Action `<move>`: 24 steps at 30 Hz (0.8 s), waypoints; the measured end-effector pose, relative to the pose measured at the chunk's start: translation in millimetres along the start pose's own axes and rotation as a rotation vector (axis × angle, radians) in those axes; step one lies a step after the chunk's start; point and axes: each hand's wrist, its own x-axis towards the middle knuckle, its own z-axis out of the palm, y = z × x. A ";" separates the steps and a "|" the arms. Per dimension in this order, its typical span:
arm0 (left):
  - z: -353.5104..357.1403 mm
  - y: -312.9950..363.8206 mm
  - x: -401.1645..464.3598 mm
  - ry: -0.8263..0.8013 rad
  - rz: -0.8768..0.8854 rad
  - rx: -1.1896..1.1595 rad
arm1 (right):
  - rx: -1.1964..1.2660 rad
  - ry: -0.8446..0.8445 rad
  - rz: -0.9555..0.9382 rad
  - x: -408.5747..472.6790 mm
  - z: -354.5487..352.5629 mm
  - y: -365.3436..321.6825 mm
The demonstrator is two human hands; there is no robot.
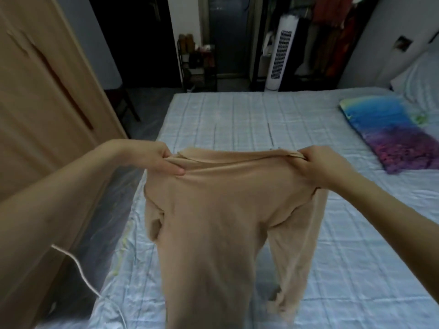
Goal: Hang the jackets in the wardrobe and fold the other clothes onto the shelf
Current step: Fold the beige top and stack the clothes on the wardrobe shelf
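Note:
A beige long-sleeved top hangs spread out in the air above the bed. My left hand grips its left shoulder and my right hand grips its right shoulder, both with fingers curled into the fabric. The body of the top drops toward the bottom of the view. One sleeve hangs down on the right and its cuff touches the bed; the other sleeve is bunched on the left. The wooden wardrobe stands at my left with its door shut.
The bed has a pale blue checked sheet. A blue and purple pillow and a white pillow lie at the right. A white cord runs along the left edge. A tower fan, a small rack and hanging clothes stand beyond the bed.

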 end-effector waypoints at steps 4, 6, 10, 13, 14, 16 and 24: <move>-2.0 5.6 15.0 0.173 0.129 -0.188 | -0.045 0.111 0.085 -2.4 -6.5 22.7; 1.5 14.0 19.5 0.220 0.190 -0.240 | 0.029 0.113 0.180 -2.4 -2.9 31.3; 0.5 20.7 23.4 0.135 0.256 -0.110 | 0.253 0.057 0.313 0.9 -0.3 44.7; 1.1 8.0 33.4 0.112 0.199 0.059 | 0.359 -0.086 0.346 -0.3 -3.0 53.7; 4.0 2.1 38.5 0.113 0.164 0.083 | 0.382 -0.154 0.356 -1.4 -2.3 56.0; 10.7 -8.9 49.4 0.106 0.079 0.112 | 0.338 -0.241 0.326 -3.3 2.1 60.1; 32.6 -43.8 92.5 0.030 -0.067 -0.209 | 0.123 -0.309 0.015 4.7 39.2 88.5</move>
